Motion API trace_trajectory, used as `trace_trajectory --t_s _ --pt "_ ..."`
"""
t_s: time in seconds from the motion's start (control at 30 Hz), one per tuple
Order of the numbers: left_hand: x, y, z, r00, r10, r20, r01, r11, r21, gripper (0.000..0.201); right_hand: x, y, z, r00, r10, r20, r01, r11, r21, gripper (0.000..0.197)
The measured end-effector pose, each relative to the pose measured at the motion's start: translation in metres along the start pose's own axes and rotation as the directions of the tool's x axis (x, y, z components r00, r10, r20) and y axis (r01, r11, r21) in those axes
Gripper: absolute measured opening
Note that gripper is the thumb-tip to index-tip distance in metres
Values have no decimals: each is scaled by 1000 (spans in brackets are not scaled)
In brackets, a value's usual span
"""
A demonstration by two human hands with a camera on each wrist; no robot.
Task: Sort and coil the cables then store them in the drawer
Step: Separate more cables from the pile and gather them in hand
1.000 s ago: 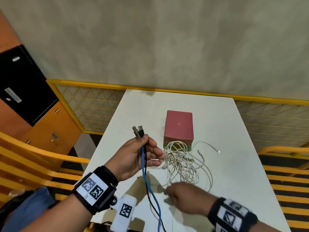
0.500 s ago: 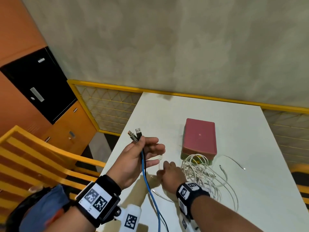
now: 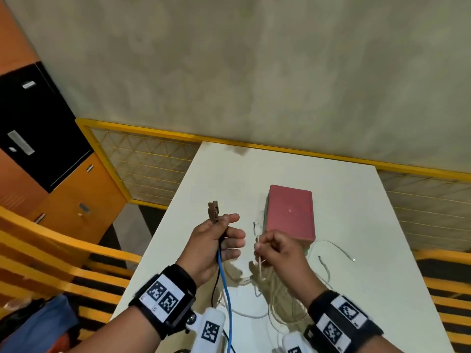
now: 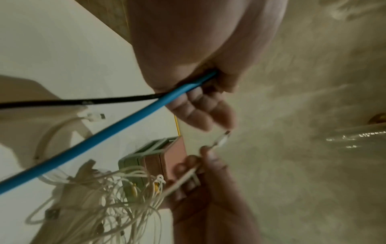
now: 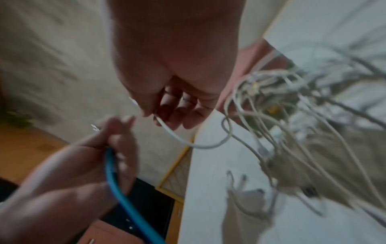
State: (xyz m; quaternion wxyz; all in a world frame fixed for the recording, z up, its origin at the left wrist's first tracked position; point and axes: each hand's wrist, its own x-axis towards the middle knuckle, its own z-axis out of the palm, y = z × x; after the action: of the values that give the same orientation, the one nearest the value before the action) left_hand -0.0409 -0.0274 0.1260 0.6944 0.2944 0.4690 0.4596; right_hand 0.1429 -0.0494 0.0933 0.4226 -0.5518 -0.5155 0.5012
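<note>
Thin white cable [image 3: 258,261] pinched, plug upright.

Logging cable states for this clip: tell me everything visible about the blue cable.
The blue cable is a smooth, round, bright blue lead with a rubbery-looking jacket. The left hand holds it raised above the white table, alongside a black cable. Connector ends stick up above the grip; the rest hangs down out of view, uncoiled.

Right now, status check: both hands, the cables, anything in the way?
Left hand grips blue cable and black cable, plugs up. Right hand pinches a white cable end, lifted. White tangle uncoiled on table against pink box.
</note>
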Motion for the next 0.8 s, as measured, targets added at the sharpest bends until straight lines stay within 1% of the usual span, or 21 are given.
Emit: trace_trajectory --t_s 0.1,0.17,0.27,0.33,0.43,0.5,0.57,0.6,0.63,0.67,0.7,0.73,0.77,0.8 --pt "0 -4 25 994 -14 106 1 992 123 32 -4 -31 -15 996 -54 -65 62 990 125 10" --pt "-5 -5 43 983 -39 181 9 986 167 35 -8 -44 -18 988 -91 -125 112 979 173 12" --pt "-15 -5 64 958 -63 281 37 995 95 41 -14 -49 -21 977 -130 -170 157 974 161 11" --pt "-20 -5 71 942 -62 331 55 998 30 43 -21 -50 -23 976 -143 -168 168 974 150 14" --pt "-23 -9 74 919 -67 387 75 997 -4 50 -32 -51 -26 975 -189 -114 201 974 103 19" --pt "-26 -9 77 924 -70 375 73 997 5 51 -39 -50 -30 972 -226 -64 230 971 60 23" --pt "-28 -7 78 936 -44 350 43 999 10 46 -44 -48 -37 971 -228 -65 230 973 20 24" --pt "-29 -5 78 943 -16 333 18 1000 -5 43 -48 -47 -42 977 -192 -93 195 981 21 21" --pt "-29 -2 76 950 10 312 -2 1000 -26 41 -52 -44 -47 985 -117 -123 125 990 60 20" --pt "-28 2 75 954 31 297 -16 998 -53 40 -56 -42 -51 992 -1 -128 18 991 136 22" --pt "-28 5 73 959 48 280 -27 997 -75 40 -59 -39 -52 986 142 -83 -120 966 230 26" --pt "-28 8 71 964 57 261 -34 995 -92 39 -63 -37 -50 959 283 -3 -269 914 304 31" --pt "-30 9 70 964 64 257 -37 993 -111 39 -66 -33 -46 914 398 85 -402 849 343 38" --pt "-33 9 70 962 68 264 -35 991 -127 39 -66 -29 -40 865 474 161 -499 787 362 44"
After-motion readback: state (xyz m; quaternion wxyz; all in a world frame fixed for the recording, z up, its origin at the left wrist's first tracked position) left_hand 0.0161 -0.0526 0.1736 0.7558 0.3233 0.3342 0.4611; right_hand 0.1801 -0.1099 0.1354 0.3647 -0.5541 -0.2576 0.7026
